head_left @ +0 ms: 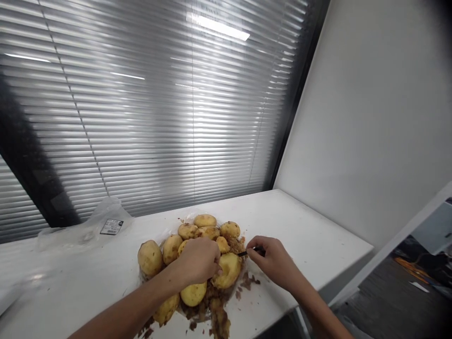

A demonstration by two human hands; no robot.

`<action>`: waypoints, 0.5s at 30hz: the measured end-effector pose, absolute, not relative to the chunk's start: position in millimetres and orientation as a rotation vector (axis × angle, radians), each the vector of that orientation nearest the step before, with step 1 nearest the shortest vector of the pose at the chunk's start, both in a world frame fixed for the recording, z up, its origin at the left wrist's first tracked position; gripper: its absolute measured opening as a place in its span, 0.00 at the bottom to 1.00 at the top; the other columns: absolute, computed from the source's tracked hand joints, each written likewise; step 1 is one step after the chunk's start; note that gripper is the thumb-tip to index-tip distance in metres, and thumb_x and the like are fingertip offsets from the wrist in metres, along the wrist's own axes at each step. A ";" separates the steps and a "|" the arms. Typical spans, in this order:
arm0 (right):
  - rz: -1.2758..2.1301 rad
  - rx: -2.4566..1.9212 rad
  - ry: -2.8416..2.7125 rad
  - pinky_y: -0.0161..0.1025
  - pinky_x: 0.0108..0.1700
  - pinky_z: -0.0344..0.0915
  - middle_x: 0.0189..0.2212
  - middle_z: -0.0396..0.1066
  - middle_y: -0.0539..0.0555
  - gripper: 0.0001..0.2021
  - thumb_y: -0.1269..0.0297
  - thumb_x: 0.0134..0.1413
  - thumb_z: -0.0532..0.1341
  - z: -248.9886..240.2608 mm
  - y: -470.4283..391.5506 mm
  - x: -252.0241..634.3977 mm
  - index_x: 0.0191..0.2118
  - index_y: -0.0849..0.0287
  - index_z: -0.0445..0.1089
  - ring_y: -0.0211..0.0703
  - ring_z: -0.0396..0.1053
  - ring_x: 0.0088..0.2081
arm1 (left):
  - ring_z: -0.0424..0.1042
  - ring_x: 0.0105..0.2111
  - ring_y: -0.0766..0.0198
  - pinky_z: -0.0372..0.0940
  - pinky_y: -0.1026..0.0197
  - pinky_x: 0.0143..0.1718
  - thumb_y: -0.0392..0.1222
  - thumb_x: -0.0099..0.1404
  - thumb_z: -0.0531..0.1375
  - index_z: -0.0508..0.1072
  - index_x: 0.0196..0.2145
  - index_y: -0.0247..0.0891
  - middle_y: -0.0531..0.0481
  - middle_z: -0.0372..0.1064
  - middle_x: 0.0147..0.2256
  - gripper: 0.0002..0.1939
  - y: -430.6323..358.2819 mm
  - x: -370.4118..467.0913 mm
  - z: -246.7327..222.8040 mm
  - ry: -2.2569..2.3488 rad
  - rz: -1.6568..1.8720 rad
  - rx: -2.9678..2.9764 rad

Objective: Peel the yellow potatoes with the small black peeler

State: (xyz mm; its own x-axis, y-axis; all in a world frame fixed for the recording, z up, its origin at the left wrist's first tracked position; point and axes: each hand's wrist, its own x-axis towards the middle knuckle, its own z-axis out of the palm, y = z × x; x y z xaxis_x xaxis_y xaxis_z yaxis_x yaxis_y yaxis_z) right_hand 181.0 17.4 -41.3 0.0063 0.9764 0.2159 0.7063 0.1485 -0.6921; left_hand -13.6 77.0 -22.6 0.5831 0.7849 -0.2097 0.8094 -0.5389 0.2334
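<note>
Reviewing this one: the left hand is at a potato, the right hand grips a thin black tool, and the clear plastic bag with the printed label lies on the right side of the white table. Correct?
Not quite: the head view shows the clear plastic bag on the left side of the white table, not the right. The rest stands.

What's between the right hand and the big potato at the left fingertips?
A thin dark tool, gripped in the right hand, reaching toward the big potato; the head view shows it.
</note>
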 end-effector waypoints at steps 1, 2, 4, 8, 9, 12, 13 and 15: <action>0.549 -1.594 -1.764 0.33 0.27 0.58 0.22 0.73 0.51 0.09 0.69 0.50 0.54 -42.2 18.9 181.1 0.27 0.60 0.72 0.40 0.69 0.25 | 0.65 0.27 0.63 0.55 0.60 0.32 0.45 0.54 0.67 0.70 0.18 0.37 0.52 0.66 0.21 0.14 77.4 -13.7 -23.7 1.303 -0.113 2.512; 0.578 -1.574 -1.774 0.33 0.28 0.59 0.23 0.73 0.51 0.09 0.70 0.49 0.54 -43.3 20.3 181.2 0.28 0.60 0.73 0.40 0.69 0.25 | 0.65 0.27 0.63 0.55 0.60 0.32 0.45 0.54 0.67 0.71 0.19 0.38 0.52 0.66 0.21 0.13 77.7 -13.7 -24.6 1.304 -0.111 2.510; 0.551 -1.598 -1.784 0.33 0.29 0.59 0.23 0.74 0.52 0.10 0.71 0.48 0.54 -45.4 23.0 182.5 0.27 0.60 0.73 0.41 0.70 0.26 | 0.65 0.27 0.63 0.55 0.60 0.32 0.46 0.54 0.67 0.71 0.20 0.38 0.52 0.66 0.21 0.13 78.0 -13.6 -25.4 1.306 -0.102 2.514; 0.456 -1.725 -1.703 0.35 0.31 0.60 0.24 0.75 0.53 0.10 0.69 0.49 0.54 -46.6 24.9 186.6 0.26 0.60 0.72 0.44 0.71 0.28 | 0.65 0.26 0.64 0.56 0.61 0.32 0.46 0.55 0.67 0.70 0.19 0.38 0.53 0.65 0.20 0.14 77.4 -14.0 -21.7 1.294 -0.113 2.523; 0.493 -1.708 -1.692 0.35 0.31 0.60 0.24 0.75 0.53 0.10 0.68 0.50 0.55 -46.2 24.3 186.4 0.26 0.60 0.73 0.44 0.71 0.28 | 0.65 0.26 0.64 0.56 0.61 0.31 0.46 0.56 0.66 0.70 0.19 0.38 0.53 0.65 0.20 0.14 77.3 -14.4 -20.0 1.274 -0.121 2.514; 0.626 -1.601 -1.724 0.34 0.29 0.60 0.25 0.76 0.52 0.09 0.67 0.50 0.55 -44.9 21.7 181.7 0.28 0.59 0.73 0.43 0.71 0.28 | 0.66 0.26 0.64 0.58 0.61 0.31 0.48 0.58 0.64 0.72 0.20 0.38 0.53 0.69 0.22 0.13 77.7 -16.7 -15.5 1.204 -0.112 2.450; 0.629 -1.590 -1.737 0.34 0.29 0.60 0.25 0.76 0.52 0.09 0.68 0.50 0.55 -45.0 21.2 179.8 0.28 0.59 0.73 0.43 0.71 0.28 | 0.66 0.26 0.64 0.58 0.61 0.31 0.48 0.58 0.64 0.74 0.22 0.39 0.53 0.70 0.23 0.13 78.2 -17.7 -14.7 1.189 -0.100 2.428; 0.589 -1.609 -1.740 0.35 0.30 0.60 0.25 0.76 0.52 0.09 0.70 0.48 0.55 -45.9 21.1 177.7 0.27 0.60 0.73 0.43 0.71 0.28 | 0.67 0.27 0.63 0.58 0.60 0.31 0.48 0.57 0.63 0.75 0.23 0.40 0.53 0.72 0.24 0.11 79.4 -19.8 -14.4 1.182 -0.067 2.407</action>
State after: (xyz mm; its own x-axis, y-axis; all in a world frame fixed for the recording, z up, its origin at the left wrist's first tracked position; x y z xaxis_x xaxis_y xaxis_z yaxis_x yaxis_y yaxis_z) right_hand 177.7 21.1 -45.9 0.0014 0.9840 0.1783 0.6733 0.1309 -0.7277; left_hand -19.8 79.4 -14.4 0.6307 0.7387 -0.2378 0.7609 -0.5284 0.3767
